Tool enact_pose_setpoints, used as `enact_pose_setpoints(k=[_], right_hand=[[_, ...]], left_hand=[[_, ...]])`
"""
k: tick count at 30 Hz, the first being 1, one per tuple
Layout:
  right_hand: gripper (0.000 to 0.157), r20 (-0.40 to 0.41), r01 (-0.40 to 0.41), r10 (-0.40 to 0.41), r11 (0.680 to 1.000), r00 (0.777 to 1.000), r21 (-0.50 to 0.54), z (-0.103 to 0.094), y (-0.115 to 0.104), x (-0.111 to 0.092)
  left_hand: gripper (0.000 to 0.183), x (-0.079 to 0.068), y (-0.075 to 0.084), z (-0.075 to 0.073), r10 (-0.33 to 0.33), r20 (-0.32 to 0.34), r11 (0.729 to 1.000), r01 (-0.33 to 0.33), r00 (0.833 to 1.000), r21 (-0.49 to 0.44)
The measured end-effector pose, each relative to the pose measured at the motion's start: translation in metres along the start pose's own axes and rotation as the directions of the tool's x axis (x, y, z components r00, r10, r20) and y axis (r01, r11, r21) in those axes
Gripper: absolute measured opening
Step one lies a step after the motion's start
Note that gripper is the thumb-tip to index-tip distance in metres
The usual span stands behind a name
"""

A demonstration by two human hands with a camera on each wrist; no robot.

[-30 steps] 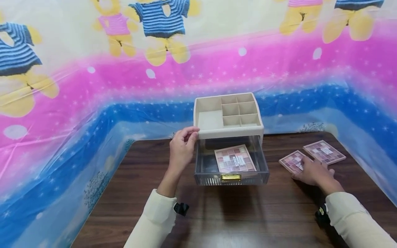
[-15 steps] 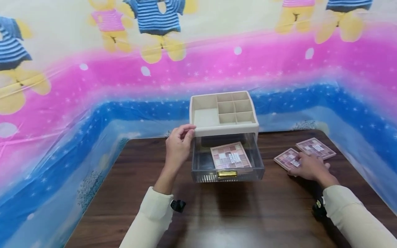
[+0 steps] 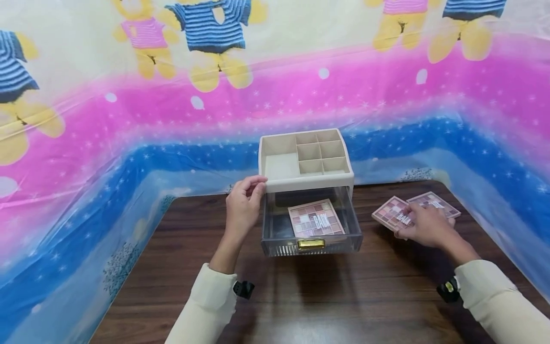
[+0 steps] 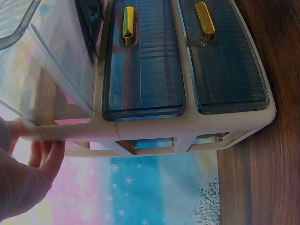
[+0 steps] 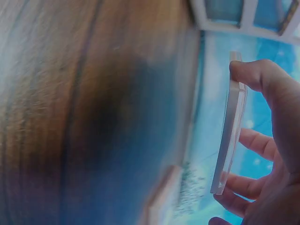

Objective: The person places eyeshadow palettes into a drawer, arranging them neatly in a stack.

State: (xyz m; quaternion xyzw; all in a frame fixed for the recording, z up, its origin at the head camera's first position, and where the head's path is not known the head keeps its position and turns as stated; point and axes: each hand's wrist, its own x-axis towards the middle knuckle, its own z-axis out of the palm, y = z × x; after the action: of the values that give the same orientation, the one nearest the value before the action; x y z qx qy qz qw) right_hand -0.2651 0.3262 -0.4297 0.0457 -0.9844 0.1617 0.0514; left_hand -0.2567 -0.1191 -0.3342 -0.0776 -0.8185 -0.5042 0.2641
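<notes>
Palette (image 3: 390, 211) in the right grip (image 3: 427, 227), held just clear of the surface (image 3: 343, 306).
Thumb near one end and fingers toward the other pinch it, probably against tipping. The left grip (image 3: 242, 203) pinches the organizer's (image 3: 309, 182) front corner, likely steadying it while its drawer (image 3: 281, 247) stands open, a second palette (image 3: 315, 220) inside.

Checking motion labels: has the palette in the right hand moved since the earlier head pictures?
Yes: the held palette has shifted upward in the head view against the other palette on the table, apparently lifted.
</notes>
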Motion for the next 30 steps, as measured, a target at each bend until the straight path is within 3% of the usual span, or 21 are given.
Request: enact_pose_setpoints(k=[8, 17, 21, 30], right_hand=[[0.077, -0.045, 0.088, -0.089, 0.995, 0.995, -0.037, -0.022, -0.021, -0.008], [0.078, -0.043, 0.104, -0.104, 0.995, 0.994, -0.007, -0.057, -0.046, -0.024], [0.077, -0.046, 0.147, -0.147, 0.989, 0.988, -0.015, -0.072, -0.053, -0.031], [0.068, -0.037, 0.239, -0.237, 0.967, 0.971, 0.088, -0.105, -0.068, -0.046]], left_hand=[[0.016, -0.002, 0.0, -0.001, -0.015, -0.006, 1.0, 0.015, 1.0, 0.001], [0.016, -0.001, 0.002, 0.0, 0.005, -0.015, 1.0, -0.005, 1.0, 0.009], [0.015, -0.002, 0.001, 0.0, 0.007, -0.018, 1.0, -0.007, 1.0, 0.014], [0.015, 0.0, 0.0, 0.001, 0.018, -0.016, 1.0, -0.018, 1.0, -0.001]])
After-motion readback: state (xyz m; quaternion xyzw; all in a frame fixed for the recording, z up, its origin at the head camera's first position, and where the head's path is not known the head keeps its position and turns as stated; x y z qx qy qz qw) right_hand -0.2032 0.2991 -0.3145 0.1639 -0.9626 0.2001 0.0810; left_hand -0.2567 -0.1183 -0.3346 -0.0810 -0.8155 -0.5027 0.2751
